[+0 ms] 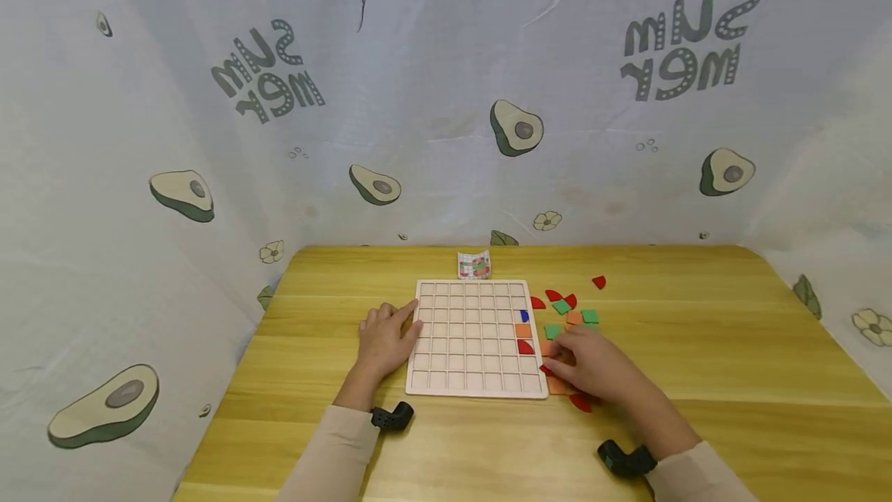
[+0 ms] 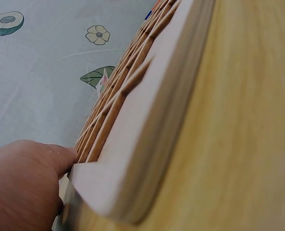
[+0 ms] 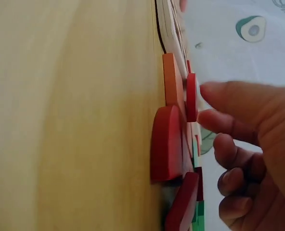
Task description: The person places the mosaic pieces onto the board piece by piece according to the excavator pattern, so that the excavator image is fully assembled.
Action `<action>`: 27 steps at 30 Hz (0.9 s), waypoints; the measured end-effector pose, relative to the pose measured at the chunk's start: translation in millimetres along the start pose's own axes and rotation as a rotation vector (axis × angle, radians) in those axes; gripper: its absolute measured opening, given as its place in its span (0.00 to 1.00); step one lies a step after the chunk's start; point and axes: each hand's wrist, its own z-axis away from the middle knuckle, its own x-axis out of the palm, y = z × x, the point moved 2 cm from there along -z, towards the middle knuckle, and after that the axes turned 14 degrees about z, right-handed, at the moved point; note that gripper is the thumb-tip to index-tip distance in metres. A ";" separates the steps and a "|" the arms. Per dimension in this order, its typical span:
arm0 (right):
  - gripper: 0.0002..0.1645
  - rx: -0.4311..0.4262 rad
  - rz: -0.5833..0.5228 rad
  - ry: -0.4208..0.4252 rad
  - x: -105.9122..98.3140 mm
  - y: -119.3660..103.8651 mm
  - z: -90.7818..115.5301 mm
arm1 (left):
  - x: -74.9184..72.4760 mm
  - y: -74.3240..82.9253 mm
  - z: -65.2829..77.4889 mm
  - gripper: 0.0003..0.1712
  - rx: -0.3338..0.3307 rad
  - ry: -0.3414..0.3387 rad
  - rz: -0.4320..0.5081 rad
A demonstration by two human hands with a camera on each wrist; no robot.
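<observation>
A pale wooden grid board (image 1: 456,395) lies on the table, with a blue piece (image 1: 524,316), an orange square (image 1: 523,330) and a red quarter-round piece (image 1: 526,347) in its right-hand column. My left hand (image 1: 382,343) rests at the board's left edge, index finger and thumb stretched against the rim. Over the loose pieces on the right hovers my right hand (image 1: 598,366), thumb and fingers loosely bent. In the right wrist view its thumb and index fingertips come right up to a small red piece (image 3: 192,97), which lies on top of an orange piece (image 3: 171,79).
Green squares (image 1: 589,316), orange squares and red quarter-rounds (image 1: 581,403) are scattered along the board's right side, some partly under my hand. One red piece (image 1: 599,282) lies farther back. A small patterned card (image 1: 475,265) stands behind the board, before a printed curtain (image 1: 432,99).
</observation>
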 end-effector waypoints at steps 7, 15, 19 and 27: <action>0.15 0.055 -0.055 -0.104 0.6 -1.0 1.5 | -0.7 2.9 -0.1 0.27 0.001 0.008 0.013; 0.12 -0.085 -0.026 -0.058 2.5 -1.9 -3.8 | 0.0 -1.6 0.1 0.27 -0.002 0.010 0.001; 0.11 -0.112 -0.016 -0.063 2.5 -9.3 -7.7 | -0.7 -0.1 0.0 0.28 -0.004 0.009 0.009; 0.11 -0.159 -0.029 -0.041 1.3 -23.1 -13.8 | -0.3 -0.8 -1.0 0.27 0.002 0.016 -0.005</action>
